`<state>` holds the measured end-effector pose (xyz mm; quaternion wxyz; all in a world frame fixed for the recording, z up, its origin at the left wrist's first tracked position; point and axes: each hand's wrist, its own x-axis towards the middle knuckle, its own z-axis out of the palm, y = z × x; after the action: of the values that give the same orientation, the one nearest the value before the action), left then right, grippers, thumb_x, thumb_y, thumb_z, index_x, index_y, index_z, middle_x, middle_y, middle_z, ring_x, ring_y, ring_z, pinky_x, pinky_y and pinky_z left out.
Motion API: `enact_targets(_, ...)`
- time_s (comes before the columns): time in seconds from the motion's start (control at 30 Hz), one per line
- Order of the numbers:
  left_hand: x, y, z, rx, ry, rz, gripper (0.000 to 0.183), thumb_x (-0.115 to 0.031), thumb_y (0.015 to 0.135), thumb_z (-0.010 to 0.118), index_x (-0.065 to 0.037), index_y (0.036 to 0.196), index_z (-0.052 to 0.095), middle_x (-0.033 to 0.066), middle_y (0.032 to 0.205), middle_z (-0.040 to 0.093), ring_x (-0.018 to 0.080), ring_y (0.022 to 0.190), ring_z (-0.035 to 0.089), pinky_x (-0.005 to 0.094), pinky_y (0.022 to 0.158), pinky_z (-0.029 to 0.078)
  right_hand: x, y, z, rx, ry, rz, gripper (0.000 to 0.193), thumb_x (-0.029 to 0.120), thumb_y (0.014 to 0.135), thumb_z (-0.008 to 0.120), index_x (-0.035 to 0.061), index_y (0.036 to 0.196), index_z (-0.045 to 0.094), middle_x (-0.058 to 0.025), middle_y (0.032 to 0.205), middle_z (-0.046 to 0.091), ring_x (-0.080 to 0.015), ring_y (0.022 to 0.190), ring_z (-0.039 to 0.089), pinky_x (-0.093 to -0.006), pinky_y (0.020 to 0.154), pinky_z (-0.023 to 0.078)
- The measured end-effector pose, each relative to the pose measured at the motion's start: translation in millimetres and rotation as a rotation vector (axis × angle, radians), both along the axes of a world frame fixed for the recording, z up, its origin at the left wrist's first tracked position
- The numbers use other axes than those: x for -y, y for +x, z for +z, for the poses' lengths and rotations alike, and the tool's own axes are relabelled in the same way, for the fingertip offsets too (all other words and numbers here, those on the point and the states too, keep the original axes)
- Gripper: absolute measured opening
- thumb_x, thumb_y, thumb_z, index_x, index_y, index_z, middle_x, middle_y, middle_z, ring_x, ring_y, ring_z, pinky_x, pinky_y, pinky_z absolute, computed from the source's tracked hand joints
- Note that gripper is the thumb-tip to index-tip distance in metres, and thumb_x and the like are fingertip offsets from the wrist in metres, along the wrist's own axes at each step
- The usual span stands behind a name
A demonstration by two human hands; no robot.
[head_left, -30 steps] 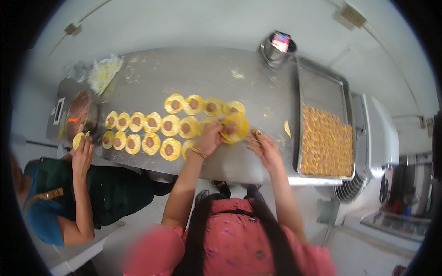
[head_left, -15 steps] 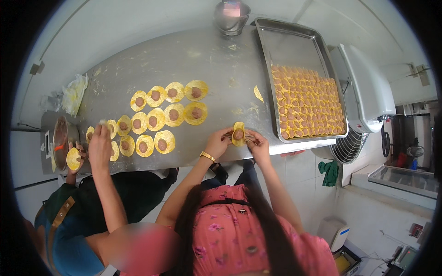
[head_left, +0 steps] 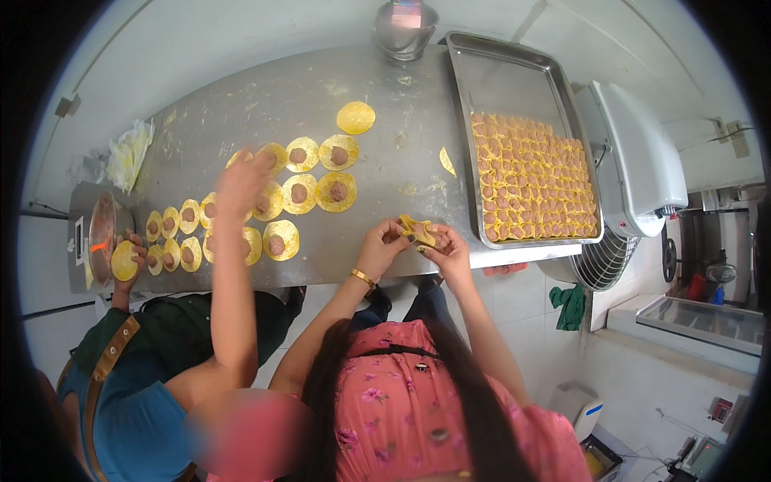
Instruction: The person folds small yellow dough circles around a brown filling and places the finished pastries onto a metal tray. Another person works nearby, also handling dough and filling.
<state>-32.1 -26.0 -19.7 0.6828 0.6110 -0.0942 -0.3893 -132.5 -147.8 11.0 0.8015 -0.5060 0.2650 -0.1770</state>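
A yellow dumpling wrapper with meat filling (head_left: 418,230) is folded up between my two hands, over the table's near edge. My left hand (head_left: 381,247), a gold band on its wrist, pinches one side of it. On the other side, the fingers of my right hand (head_left: 449,251) press its edge. Left of my hands lie rows of flat yellow wrappers, each with a ball of meat, such as this filled wrapper (head_left: 335,191). One plain wrapper (head_left: 356,118) lies farther back. To the right, a metal tray (head_left: 514,60) holds tightly packed open-topped dumplings (head_left: 534,185).
At my left a co-worker's blurred hand (head_left: 243,185) reaches over the wrappers; their other hand holds wrappers (head_left: 124,261) beside a metal bowl (head_left: 103,233). A dough scrap (head_left: 447,161) lies near the tray. A metal pot (head_left: 404,32) stands behind; a white mixer (head_left: 634,153) stands right.
The wrapper in my hands went from upright and open to tilted and more folded. A plain wrapper now lies at the back. The co-worker's arm moved right, and more filled wrappers show at left.
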Motion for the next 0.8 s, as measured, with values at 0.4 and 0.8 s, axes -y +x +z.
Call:
enact_targets(0.4,-5,1,5,0.647,0.265,-0.136,0.017,0.002,0.071,0.065,-0.004,0.085,0.057,0.0066,0.091,0.062,0.0206,0.08,0.064,0.029,0.07,0.052,26,4,-22,-0.3,-0.795,0.23,0.032,-0.005,0.068,0.066,0.0035,0.098,0.062,-0.009,0.082,0.064,-0.0195,0.075,0.062,-0.0289,0.065,0.049)
enact_targets(0.8,6,8,10,0.713,0.275,-0.205,0.026,-0.009,0.069,0.072,-0.006,0.089,0.058,0.0118,0.078,0.065,0.0256,0.07,0.065,0.0336,0.065,0.051,31,20,1,-0.189,-1.193,0.414,0.035,-0.008,0.062,0.066,0.0011,0.095,0.061,-0.0133,0.087,0.06,-0.0293,0.077,0.061,-0.0335,0.067,0.05)
